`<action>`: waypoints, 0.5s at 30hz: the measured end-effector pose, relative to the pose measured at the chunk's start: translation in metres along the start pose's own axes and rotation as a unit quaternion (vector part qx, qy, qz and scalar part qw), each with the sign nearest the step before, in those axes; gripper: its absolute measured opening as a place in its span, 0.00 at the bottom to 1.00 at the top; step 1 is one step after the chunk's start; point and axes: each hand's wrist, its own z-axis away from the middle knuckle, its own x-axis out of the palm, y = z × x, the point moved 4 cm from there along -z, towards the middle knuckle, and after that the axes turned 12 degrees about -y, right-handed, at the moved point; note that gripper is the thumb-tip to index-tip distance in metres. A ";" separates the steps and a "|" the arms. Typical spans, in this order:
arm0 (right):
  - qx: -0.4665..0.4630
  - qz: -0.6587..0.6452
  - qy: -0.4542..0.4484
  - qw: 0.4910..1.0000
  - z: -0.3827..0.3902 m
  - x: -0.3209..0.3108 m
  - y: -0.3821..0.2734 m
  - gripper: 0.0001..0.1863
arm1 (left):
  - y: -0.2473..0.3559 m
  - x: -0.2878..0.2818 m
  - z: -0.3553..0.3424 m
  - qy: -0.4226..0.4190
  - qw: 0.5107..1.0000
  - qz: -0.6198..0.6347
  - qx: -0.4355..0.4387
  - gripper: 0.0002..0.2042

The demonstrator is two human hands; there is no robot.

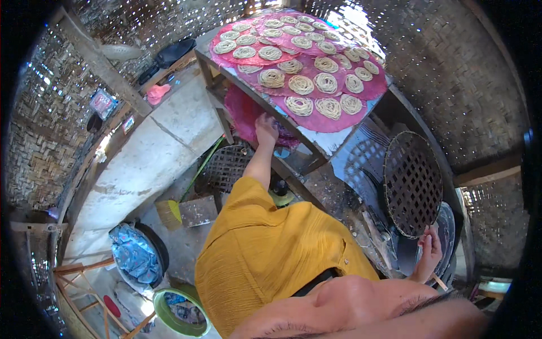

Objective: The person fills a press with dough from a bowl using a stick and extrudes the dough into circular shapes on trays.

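My left hand (265, 127) reaches forward under the table top and grips a pink cloth (243, 113) lying on the lower shelf. My right hand (429, 253) is low on the right and holds the rim of a round, dark woven bamboo tray (412, 183), which stands tilted on edge. The wooden table (333, 141) above carries pink cloths (339, 121) with several pale coils of noodle (301, 85) laid in rows. My yellow sleeve (254, 237) fills the lower middle.
More woven trays (226, 166) lean under the table. A broom with a green handle (195, 178) rests by a concrete ledge (152, 152). A black pot with blue plastic (135, 254) and a green bucket (178, 313) stand lower left. Woven bamboo walls (463, 73) enclose the space.
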 end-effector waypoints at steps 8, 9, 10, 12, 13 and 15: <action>0.063 0.042 0.022 0.997 0.046 -0.017 0.019 0.16 | -0.027 0.071 0.006 -0.267 0.885 -0.340 0.174 0.12; 0.071 0.053 0.024 0.996 0.052 -0.021 0.025 0.16 | -0.029 0.070 0.008 -0.252 0.896 -0.320 0.176 0.10; 0.075 0.053 0.028 0.995 0.058 -0.023 0.027 0.16 | -0.032 0.068 0.010 -0.237 0.907 -0.300 0.175 0.09; 0.078 0.053 0.003 0.995 0.066 -0.025 0.034 0.16 | -0.030 0.057 0.012 -0.210 0.907 -0.307 0.197 0.08; 0.071 0.059 0.002 0.996 0.068 -0.024 0.034 0.15 | -0.028 0.051 0.014 -0.182 0.908 -0.312 0.213 0.07; 0.085 0.052 0.000 0.995 0.071 -0.021 0.038 0.15 | -0.020 0.031 0.021 -0.210 0.887 -0.334 0.239 0.08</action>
